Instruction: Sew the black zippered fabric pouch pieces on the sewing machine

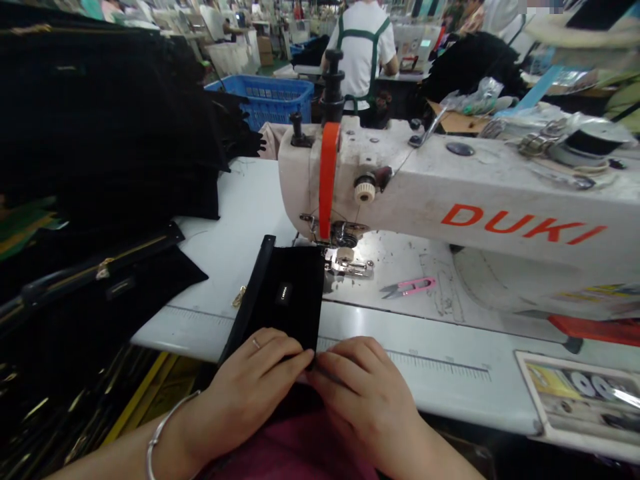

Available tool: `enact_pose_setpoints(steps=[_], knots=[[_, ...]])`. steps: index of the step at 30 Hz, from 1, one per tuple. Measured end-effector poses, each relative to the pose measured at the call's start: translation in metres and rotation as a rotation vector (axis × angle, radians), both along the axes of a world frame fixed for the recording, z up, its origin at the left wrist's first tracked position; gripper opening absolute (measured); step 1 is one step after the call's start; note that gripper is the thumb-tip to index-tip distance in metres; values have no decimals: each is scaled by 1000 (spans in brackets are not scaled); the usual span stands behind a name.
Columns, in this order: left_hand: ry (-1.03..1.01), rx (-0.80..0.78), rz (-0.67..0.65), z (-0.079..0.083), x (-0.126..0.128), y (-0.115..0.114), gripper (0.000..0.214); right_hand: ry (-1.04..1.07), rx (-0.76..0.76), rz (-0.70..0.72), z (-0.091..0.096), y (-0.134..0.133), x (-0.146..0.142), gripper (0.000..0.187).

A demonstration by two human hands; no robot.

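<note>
A black fabric pouch (285, 293) with a small label and a zipper along its left edge lies on the white sewing table (240, 220). Its far end sits beside the presser foot (347, 263) of a white sewing machine (475, 200). My left hand (255, 387) rests on the pouch's near end, fingers pressed on the fabric, a ring on one finger and a bangle on the wrist. My right hand (360, 393) pinches the pouch's near right corner, fingertips meeting those of the left hand.
Pink thread snips (410, 288) lie on the table right of the presser foot. Stacked black pouches (100, 133) fill the left side. A blue crate (267, 97) stands behind. A person in a white shirt (363, 47) sits farther back. A printed sheet (580, 393) lies at lower right.
</note>
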State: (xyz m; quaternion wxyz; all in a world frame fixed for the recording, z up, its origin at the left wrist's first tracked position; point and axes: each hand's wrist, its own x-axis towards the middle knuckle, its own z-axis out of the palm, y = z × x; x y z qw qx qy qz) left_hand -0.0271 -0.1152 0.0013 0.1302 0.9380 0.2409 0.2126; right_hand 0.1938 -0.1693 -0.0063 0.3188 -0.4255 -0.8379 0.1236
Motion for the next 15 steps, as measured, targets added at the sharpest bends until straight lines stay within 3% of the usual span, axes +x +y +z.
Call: enact_pose_setpoints(steps=[4,12,15], knots=[[-11,-64,10,-3,0,-1,21,-11,-1,3,0,-1,0,23],[-81,-15,-5,-5,-2,3,23,3,-3,27,1,-1,1,23],[-63,-83,-25,-2,-1,6,24,28,-46,29,0,-2,2,18]])
